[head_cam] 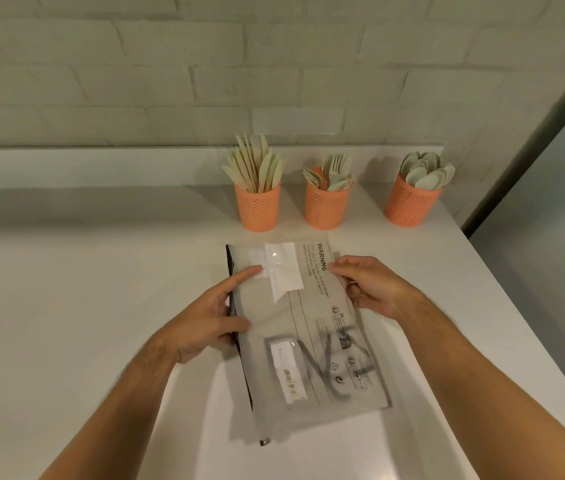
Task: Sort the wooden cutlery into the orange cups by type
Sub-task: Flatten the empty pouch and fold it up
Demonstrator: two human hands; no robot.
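Note:
Three orange perforated cups stand in a row near the wall. The left cup (pixel 257 209) holds mostly wooden knives, with one fork among them. The middle cup (pixel 324 206) holds forks, and the right cup (pixel 409 204) holds spoons. In front of them a translucent plastic bag (pixel 312 327) with printed warning text lies flat on the counter. My left hand (pixel 211 317) grips the bag's left edge, index finger stretched over it. My right hand (pixel 369 285) pinches the bag's right edge.
The white counter (pixel 83 306) ends at a right edge close to the spoon cup. A white brick wall (pixel 205 64) and low ledge run behind the cups. A grey panel (pixel 551 202) stands at the far right.

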